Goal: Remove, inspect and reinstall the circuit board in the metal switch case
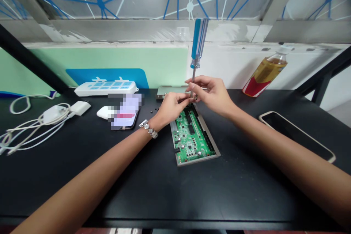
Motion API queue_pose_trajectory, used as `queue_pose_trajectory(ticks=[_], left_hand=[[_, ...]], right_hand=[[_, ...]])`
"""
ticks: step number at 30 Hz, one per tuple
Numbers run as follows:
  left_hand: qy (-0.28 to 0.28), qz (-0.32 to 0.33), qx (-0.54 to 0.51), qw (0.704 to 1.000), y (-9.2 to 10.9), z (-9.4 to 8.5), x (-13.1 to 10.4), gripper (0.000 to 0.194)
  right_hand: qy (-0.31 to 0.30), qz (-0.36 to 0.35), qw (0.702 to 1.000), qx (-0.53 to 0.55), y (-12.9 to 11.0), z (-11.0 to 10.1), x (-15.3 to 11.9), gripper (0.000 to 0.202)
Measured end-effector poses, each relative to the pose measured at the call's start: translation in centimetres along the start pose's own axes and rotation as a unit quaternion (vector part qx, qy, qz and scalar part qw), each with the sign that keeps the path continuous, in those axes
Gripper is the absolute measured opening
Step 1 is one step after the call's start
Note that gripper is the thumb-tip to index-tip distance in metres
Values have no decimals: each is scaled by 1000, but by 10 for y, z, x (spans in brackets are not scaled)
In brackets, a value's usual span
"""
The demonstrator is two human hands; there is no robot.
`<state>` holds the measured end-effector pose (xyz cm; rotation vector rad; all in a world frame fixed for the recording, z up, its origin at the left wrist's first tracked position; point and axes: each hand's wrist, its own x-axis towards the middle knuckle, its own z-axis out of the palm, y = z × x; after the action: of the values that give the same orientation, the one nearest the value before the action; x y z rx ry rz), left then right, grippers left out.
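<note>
Screwdriver (197, 44) gripped upright by shaft in fingers of right hand (211, 93), tip at far end of green circuit board (192, 135); left hand (175, 106) placed at same end, fingertips brought together, whether anything is pinched cannot be told; board laid on black table (153, 190).

**Lane between the forearms, clutter to either side**

Widest room to pass: over the near stretch of the black desk (192, 193), between the bare left forearm (109, 164) and right forearm (274, 146). At the far end of the green circuit board (192, 135), blocked by the left hand (172, 108), right hand (215, 93) and tall blue-and-white striped screwdriver (199, 40). To the left, in the way: dark phone with lit screen (127, 115), rounded white case (102, 112), long white power strip (106, 88) and tangled white cables (35, 135). To the right, a gap between the right hand and the yellow-and-red plastic bottle (264, 75); nearer, a low pale-edged black phone (297, 135).
</note>
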<state>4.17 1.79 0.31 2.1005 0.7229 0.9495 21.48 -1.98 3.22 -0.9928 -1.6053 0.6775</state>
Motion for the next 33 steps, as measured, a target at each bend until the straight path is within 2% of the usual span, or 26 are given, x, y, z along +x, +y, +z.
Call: queue_pose_trajectory(ticks=[8,13,24,33], left_hand=[[-23,-11,-32,999,0,0,1,27],[-27,-14,-39,999,-3,-1,1,30],[-19,-15,-46,999,-3,1,1,28],[-18,-16,-26,999,-2,1,0,26]], right_hand=[[-7,-14,999,33,-17,-13,14,54],[-10,-14,999,43,-21,-14,22,52],[99,-75,992,-31,-22,-7,22,38],[180,-57,978,-93,-26,3,14,38]])
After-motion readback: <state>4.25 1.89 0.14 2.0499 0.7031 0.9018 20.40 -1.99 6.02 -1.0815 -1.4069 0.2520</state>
